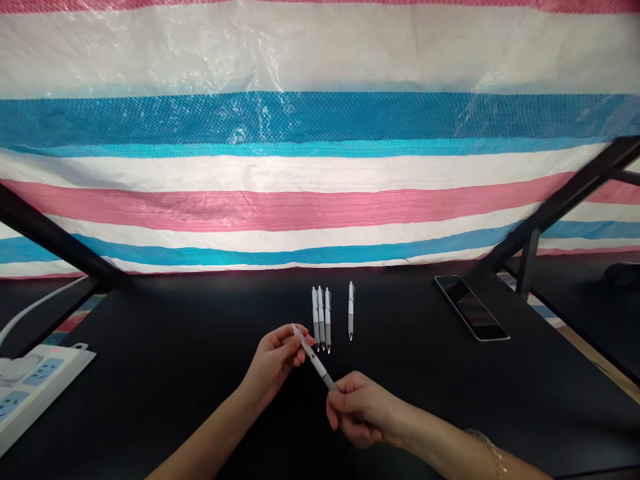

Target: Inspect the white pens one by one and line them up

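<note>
Both of my hands hold one white and grey pen (314,359) above the black table (165,360). My left hand (275,360) pinches its upper, white end. My right hand (357,408) grips its lower, grey end. The pen slants from upper left to lower right between them. Just beyond my hands, three matching pens (321,318) lie side by side on the table, tips toward me. A fourth single pen (351,310) lies a little to their right, apart from the group.
A dark phone (471,308) lies face up at the right of the table. A white power strip (30,385) with a cable sits at the left edge. A striped plastic tarp (320,133) hangs behind the table, crossed by black frame bars (560,200).
</note>
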A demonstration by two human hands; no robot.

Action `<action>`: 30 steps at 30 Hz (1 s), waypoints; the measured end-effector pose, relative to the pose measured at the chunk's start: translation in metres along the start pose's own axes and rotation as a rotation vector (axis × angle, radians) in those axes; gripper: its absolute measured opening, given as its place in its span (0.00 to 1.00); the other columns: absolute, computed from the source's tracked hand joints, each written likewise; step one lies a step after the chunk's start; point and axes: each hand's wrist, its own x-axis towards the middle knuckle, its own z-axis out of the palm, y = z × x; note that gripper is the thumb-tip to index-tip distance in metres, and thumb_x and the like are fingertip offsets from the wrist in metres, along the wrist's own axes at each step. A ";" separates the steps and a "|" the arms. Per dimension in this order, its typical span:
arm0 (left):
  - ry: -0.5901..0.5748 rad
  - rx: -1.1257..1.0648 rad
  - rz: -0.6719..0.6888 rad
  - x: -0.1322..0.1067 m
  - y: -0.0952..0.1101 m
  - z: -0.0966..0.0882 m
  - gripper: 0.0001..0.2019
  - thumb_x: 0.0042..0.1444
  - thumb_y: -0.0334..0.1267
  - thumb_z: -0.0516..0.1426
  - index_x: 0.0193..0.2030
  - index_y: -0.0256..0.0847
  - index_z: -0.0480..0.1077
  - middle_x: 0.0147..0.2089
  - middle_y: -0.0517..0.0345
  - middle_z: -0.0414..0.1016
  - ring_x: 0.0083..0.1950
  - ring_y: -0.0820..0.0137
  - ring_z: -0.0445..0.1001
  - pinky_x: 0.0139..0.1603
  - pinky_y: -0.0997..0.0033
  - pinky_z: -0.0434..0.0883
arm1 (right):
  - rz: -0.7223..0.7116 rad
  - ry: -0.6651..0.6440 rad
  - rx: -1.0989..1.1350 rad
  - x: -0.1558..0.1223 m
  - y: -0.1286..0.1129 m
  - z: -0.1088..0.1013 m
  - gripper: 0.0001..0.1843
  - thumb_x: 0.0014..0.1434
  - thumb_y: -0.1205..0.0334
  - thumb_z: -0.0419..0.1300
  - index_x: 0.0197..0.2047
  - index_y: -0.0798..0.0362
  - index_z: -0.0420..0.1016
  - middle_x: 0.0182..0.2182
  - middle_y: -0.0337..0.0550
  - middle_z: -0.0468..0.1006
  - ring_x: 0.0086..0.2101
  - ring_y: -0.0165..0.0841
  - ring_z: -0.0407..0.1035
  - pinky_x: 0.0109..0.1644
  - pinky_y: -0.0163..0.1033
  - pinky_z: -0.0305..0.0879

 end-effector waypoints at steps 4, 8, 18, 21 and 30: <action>0.086 -0.039 -0.016 0.000 -0.007 0.001 0.11 0.40 0.35 0.67 0.32 0.33 0.75 0.27 0.52 0.78 0.20 0.82 0.65 0.23 0.83 0.65 | 0.029 0.066 -0.035 0.000 -0.002 0.000 0.19 0.51 0.48 0.56 0.21 0.56 0.65 0.05 0.30 0.57 0.06 0.20 0.42 0.10 0.27 0.39; 0.126 -0.035 -0.015 -0.001 -0.010 0.002 0.11 0.39 0.35 0.67 0.31 0.33 0.75 0.27 0.52 0.78 0.20 0.81 0.65 0.23 0.83 0.65 | 0.026 0.137 -0.112 0.002 -0.001 0.001 0.17 0.51 0.50 0.54 0.20 0.54 0.63 0.04 0.30 0.56 0.06 0.21 0.43 0.11 0.27 0.39; 0.155 -0.024 0.040 -0.005 -0.014 0.006 0.09 0.42 0.34 0.65 0.31 0.33 0.74 0.27 0.53 0.77 0.20 0.81 0.65 0.23 0.83 0.64 | -0.041 0.423 -0.521 0.005 0.008 0.000 0.13 0.53 0.63 0.50 0.18 0.54 0.64 0.09 0.31 0.56 0.12 0.22 0.51 0.15 0.28 0.44; 0.174 -0.012 0.053 -0.007 -0.013 0.007 0.08 0.43 0.33 0.65 0.31 0.33 0.74 0.28 0.51 0.77 0.21 0.80 0.65 0.24 0.82 0.65 | -0.173 0.528 -0.718 -0.001 0.005 0.004 0.14 0.54 0.62 0.50 0.19 0.55 0.65 0.13 0.33 0.61 0.16 0.22 0.56 0.19 0.28 0.48; 0.152 0.036 0.124 -0.009 -0.004 0.007 0.08 0.48 0.35 0.63 0.35 0.33 0.74 0.31 0.51 0.77 0.24 0.78 0.66 0.25 0.80 0.65 | -0.032 0.049 -0.041 0.000 -0.003 -0.005 0.26 0.58 0.42 0.44 0.37 0.58 0.67 0.21 0.41 0.71 0.18 0.28 0.67 0.18 0.30 0.57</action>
